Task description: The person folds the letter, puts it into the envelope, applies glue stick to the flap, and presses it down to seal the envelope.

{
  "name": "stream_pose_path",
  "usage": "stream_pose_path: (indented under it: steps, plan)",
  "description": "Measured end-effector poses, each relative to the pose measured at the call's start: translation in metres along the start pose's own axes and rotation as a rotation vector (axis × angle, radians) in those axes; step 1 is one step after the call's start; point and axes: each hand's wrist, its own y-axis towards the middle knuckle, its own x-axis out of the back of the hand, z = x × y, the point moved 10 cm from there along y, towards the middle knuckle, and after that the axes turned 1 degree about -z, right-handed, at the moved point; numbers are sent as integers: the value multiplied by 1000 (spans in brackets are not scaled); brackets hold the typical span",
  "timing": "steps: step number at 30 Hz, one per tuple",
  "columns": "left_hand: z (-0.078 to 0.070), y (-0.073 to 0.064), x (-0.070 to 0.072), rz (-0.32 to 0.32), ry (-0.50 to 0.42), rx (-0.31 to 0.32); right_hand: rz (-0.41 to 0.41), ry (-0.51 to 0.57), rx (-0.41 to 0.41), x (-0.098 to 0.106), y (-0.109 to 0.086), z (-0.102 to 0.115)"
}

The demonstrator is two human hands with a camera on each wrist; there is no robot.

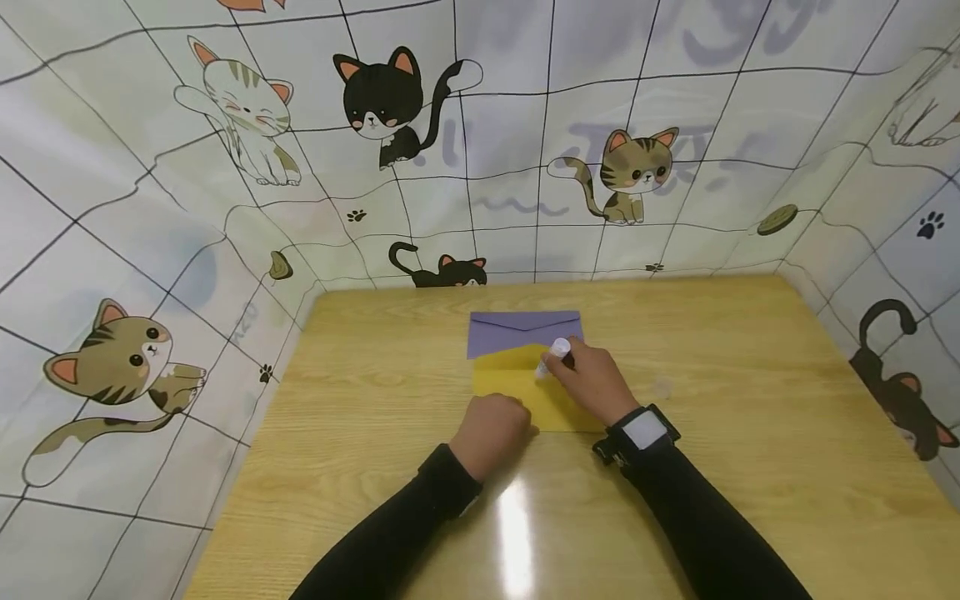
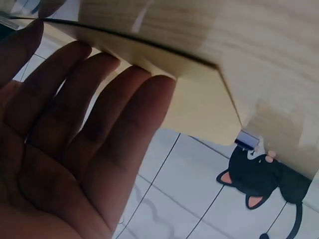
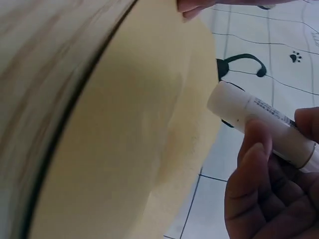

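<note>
My right hand (image 1: 592, 382) pinches a white glue stick (image 3: 271, 123) between thumb and fingers, tilted above the yellow envelope (image 1: 495, 379). Dark print runs along the stick's side in the right wrist view. The envelope lies on the table with its pointed flap edge facing away from me. At its near left edge rests my left hand (image 1: 492, 432); in the left wrist view its fingers (image 2: 132, 119) extend, only slightly bent, with their tips against the yellow paper. Partly under the far edge of the yellow envelope sits a purple envelope (image 1: 495, 337), its flap folded down.
The light wood table (image 1: 360, 367) reaches back to a white sheet wall (image 1: 510, 192) printed with cartoon cats and grid lines. The same sheet rises along the left and right sides. A small, faint round mark (image 1: 663, 387) shows on the table right of the right hand.
</note>
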Motion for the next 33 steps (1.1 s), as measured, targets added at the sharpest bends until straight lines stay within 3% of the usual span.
stream_pose_path:
  steps: [8, 18, 22, 28, 33]
  plan:
    - [-9, 0, 5, 48, 50, -18, 68, -106, 13, -27, 13, 5]
    - [-6, 1, 8, 45, 47, -21, 57, -177, -46, -5, 5, -15]
    - [-6, -1, 8, 60, 55, -36, 29, -173, -32, -3, 5, -13]
    - [-11, -2, 5, 49, 95, -93, 30, -123, 9, -22, 11, 5]
    - [-12, -4, 2, 31, 88, -88, 65, -109, 11, -44, 17, 20]
